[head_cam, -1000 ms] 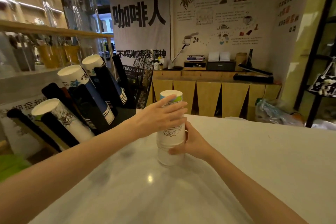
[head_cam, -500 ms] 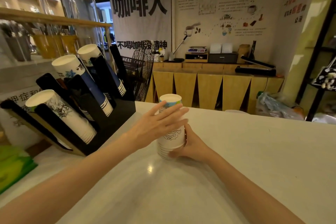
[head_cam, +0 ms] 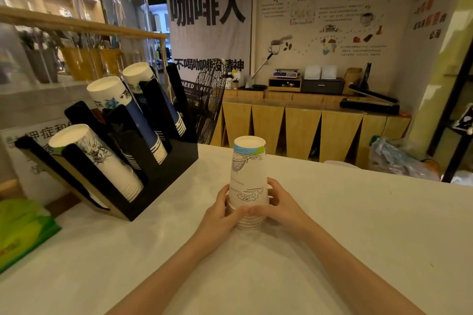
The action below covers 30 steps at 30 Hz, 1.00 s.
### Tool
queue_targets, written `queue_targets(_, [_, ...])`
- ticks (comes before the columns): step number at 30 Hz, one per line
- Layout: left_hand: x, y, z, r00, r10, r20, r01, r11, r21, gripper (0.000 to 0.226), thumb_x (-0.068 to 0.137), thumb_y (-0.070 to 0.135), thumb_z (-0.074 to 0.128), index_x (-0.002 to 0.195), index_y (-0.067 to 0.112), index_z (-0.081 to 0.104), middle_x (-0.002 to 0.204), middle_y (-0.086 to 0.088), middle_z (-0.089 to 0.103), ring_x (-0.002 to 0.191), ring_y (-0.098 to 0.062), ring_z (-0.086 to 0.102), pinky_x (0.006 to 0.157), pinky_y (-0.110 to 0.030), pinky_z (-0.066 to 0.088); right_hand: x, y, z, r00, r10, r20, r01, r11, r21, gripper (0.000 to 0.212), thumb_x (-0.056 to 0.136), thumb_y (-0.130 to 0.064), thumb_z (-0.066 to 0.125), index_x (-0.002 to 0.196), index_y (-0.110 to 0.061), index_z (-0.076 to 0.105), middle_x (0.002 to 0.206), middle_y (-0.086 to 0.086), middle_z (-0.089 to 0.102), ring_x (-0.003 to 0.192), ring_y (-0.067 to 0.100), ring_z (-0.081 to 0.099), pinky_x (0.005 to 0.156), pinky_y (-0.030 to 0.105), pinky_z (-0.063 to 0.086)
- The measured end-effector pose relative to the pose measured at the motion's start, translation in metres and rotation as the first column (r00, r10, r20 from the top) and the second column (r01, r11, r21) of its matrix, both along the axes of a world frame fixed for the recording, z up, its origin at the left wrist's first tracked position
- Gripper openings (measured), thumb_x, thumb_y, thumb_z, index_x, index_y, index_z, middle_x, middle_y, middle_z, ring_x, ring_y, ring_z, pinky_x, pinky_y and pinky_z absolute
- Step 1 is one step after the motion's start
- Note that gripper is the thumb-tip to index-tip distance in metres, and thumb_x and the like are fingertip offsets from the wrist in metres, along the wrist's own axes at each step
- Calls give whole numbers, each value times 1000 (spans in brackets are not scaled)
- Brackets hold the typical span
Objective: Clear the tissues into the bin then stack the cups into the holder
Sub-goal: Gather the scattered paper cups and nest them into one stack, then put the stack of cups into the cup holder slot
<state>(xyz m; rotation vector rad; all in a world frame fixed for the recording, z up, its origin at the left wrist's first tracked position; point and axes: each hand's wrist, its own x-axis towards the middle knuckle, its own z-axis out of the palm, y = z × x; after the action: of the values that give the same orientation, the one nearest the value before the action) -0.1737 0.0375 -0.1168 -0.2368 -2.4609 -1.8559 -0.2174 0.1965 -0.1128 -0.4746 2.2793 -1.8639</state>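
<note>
A stack of white paper cups (head_cam: 247, 181) stands upside down at the centre of the frame, bases up, on a pale surface (head_cam: 358, 225). The top cup carries line drawings and a blue and green band near its base; several rolled rims show nested at the bottom of the stack.

Both hands close around the lower part of the stack. The left hand (head_cam: 220, 212) wraps it from the left side, and the right hand (head_cam: 282, 203) wraps it from the right. Their fingertips meet across the front of the cups just above the rims. Each grip is curled snug against the cup wall, pressing on the stack from opposite sides. Both forearms reach in from the bottom edge of the frame.

At the left of the frame, well apart from the stack, a black cup holder (head_cam: 163, 174) sits on the same surface. Its slots lean back and up toward the left. 3 slots hold tilted stacks of cups: a white printed stack (head_cam: 102, 158) nearest the viewer, a blue and white stack (head_cam: 128, 110) behind it, and another stack (head_cam: 151, 89) farthest back.

A green packet (head_cam: 23, 230) lies at the lower left edge. A black wire fan (head_cam: 212, 100) stands behind the holder.
</note>
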Motion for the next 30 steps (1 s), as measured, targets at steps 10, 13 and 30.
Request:
queue_targets(10, [7,-24,23,959,207,-192,-203,978,43,62,74,41,65,129,32,39,124,7,55,111,-9,53,88,-26,51,13,-38,6,980,52,194,28,919,-393,62,73,-11,74,128,-22,47,119,4,64,109,23,61,84,35,54])
queue_targets(13, [15,-41,48,898,308,-314,-325,946,-3,66,73,44,64,132,26,39,123,7,49,111,-8,48,81,-13,41,19,-63,27,972,145,182,-25,842,-539,51,77,-1,66,121,-21,51,112,4,66,106,23,62,88,37,53])
queue_targets(30, [64,-209,189,584,309,-751,-565,818,-103,68,74,56,40,130,19,37,123,-3,44,102,-4,44,85,-4,36,59,-242,170,924,338,-177,-367,659,-657,50,80,-2,63,124,-21,49,128,9,58,118,24,56,95,39,49])
